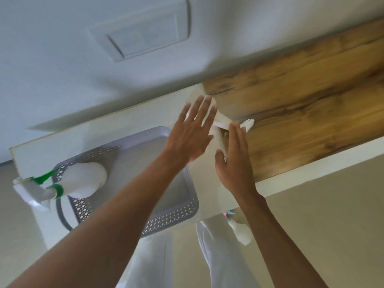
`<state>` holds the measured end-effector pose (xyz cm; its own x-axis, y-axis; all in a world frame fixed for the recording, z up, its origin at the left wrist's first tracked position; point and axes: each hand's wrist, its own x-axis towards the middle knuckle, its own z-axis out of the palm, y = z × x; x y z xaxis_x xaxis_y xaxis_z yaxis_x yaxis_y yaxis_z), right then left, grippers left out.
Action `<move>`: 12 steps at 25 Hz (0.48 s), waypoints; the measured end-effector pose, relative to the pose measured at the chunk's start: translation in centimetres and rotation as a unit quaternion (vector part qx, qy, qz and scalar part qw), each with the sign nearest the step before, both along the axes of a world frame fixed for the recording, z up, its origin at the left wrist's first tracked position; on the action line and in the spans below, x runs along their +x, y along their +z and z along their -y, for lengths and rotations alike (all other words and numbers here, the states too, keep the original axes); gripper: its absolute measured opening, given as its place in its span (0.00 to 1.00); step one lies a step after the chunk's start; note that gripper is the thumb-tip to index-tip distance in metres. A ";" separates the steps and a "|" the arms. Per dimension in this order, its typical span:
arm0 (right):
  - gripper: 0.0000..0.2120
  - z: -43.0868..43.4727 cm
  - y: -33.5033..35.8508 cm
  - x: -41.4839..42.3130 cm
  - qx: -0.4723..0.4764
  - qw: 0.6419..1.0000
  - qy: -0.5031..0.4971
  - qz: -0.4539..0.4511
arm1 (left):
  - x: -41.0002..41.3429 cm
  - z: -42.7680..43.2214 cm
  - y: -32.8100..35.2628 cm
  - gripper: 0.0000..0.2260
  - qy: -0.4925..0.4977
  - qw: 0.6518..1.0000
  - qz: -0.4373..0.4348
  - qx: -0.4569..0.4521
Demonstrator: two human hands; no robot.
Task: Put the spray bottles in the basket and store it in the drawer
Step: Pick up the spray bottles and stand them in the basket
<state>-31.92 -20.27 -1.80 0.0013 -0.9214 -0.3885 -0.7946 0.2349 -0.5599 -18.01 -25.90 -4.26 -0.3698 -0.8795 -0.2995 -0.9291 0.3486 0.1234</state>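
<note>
Two surfaces meet under the hands: a white table (116,125) and its wood-grain part, with a grey perforated plastic basket (172,217) holding one green-trimmed white spray bottle (85,179). Between the flat, spread left hand (193,129) and right hand (234,161), neither gripping, lies a yellow-trimmed white spray bottle (220,121), long axis pointing nozzle-right. A third bottle (241,229) sits lower, near the right forearm.

White spray bottle (216,129) mostly hidden behind both hands, outline blurred
</note>
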 end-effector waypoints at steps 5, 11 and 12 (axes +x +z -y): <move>0.29 0.2 -0.7 -1.8 -0.001 1.000 -0.029 0.011 | 0.5 3.0 -1.3 0.38 -0.014 0.999 0.023 -0.026; 0.15 0.4 0.8 -0.7 -0.155 0.968 -0.180 0.076 | 1.9 3.4 0.6 0.42 0.084 0.993 -0.077 0.014; 0.15 0.5 1.3 -0.4 -0.154 0.958 -0.213 0.111 | 2.2 2.4 1.2 0.42 0.134 0.983 -0.126 0.003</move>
<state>-32.30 -20.80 -0.47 -0.3496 -0.9276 -0.1319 -0.5165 0.3083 -0.7989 -15.83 -28.34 -3.03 -0.1886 -0.9538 -0.2339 -0.9274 0.0946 0.3618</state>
